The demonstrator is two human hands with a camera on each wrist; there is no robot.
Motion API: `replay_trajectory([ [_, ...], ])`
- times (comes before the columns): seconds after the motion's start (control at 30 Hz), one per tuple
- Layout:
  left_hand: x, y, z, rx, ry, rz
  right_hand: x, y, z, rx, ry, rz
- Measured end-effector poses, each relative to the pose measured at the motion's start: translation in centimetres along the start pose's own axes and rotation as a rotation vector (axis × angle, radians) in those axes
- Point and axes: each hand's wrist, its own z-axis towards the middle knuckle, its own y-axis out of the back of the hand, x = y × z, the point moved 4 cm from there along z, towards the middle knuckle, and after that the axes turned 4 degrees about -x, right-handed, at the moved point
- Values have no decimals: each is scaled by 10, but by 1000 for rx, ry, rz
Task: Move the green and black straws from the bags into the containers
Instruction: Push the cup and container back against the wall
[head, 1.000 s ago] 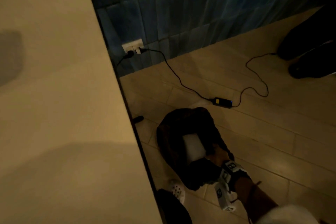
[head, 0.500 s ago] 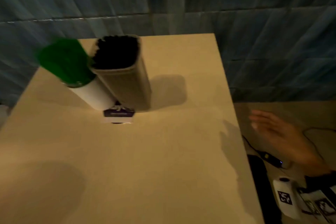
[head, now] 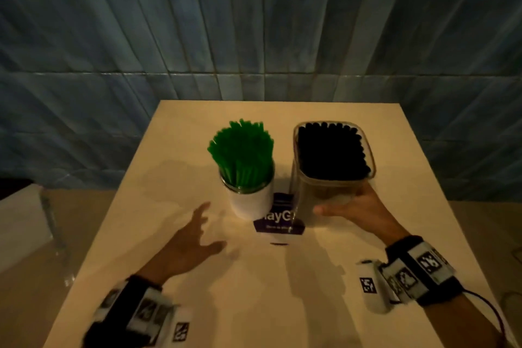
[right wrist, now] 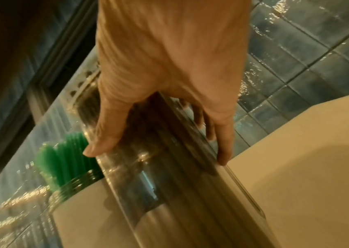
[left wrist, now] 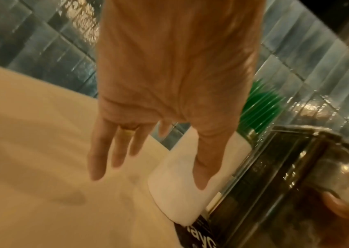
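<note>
Green straws stand bunched in a white round container at the middle of the beige table. To its right, black straws fill a clear rectangular container. My right hand holds that clear container near its top, thumb on the front face and fingers round the right side; the right wrist view shows the same hold. My left hand hovers open with spread fingers just left of the white container, not touching it. No bags are in view.
A purple printed card lies under the front of both containers. A blue tiled wall rises right behind the table's far edge. Floor shows past the left and right table edges, with a pale object low on the left.
The view swung from a dark bag on the floor up to the table. My right hand left the bag and took hold of the clear container. My left hand came in beside the white container.
</note>
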Motion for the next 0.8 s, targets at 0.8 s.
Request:
replay_trajectory([
  [0.8, -80, 85, 158, -645, -257, -156, 32, -47, 141, 104, 81, -62],
])
